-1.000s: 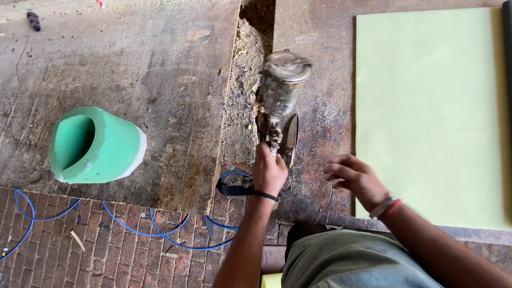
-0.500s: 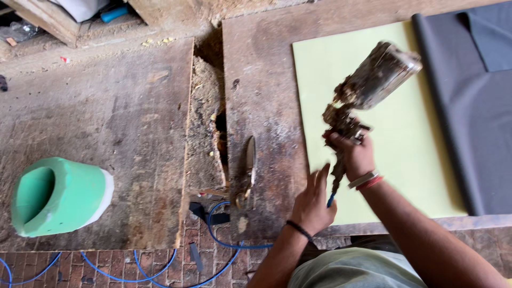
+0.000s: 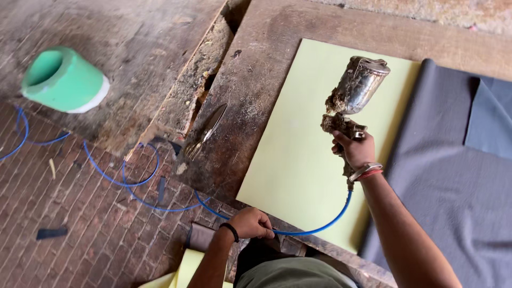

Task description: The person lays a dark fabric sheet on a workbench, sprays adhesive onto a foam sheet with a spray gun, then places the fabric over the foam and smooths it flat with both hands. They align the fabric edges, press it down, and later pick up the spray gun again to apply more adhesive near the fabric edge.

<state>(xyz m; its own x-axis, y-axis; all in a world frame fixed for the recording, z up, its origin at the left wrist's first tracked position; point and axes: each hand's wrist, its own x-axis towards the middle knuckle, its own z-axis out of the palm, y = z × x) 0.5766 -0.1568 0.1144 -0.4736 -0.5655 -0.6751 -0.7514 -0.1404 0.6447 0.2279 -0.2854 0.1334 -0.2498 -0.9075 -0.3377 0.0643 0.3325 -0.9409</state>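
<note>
Crusted metal, that's the spray gun (image 3: 349, 109) in my right hand (image 3: 354, 151): fingers wrapped tight round its grip, cup tilted up and away from me, whole thing caked w/ dried brown gunk. It's held above the pale yellow-green sheet (image 3: 298, 154), which lies flat on the worn wooden counter (image 3: 250, 90). A blue hose (image 3: 314, 230) runs from the base of the gun's handle down in a curve toward my left hand (image 3: 255, 222). Left hand is closed over the hose near the counter's near edge, fingers curled round it, black band on that wrist; right wrist has a metal bangle + red thread. Past the left hand the hose goes on over the brick floor (image 3: 80, 229) in loose loops. To the right of the sheet, touching or just overlapping its edge, lies dark grey fabric (image 3: 448, 176). Left of the sheet, on bare wood, a pair of grimy scissors (image 3: 205, 130) lies beside a rough gap in the boards. Further left, well apart, a green cylinder (image 3: 63, 80) w/ a white end lies on its side.
</note>
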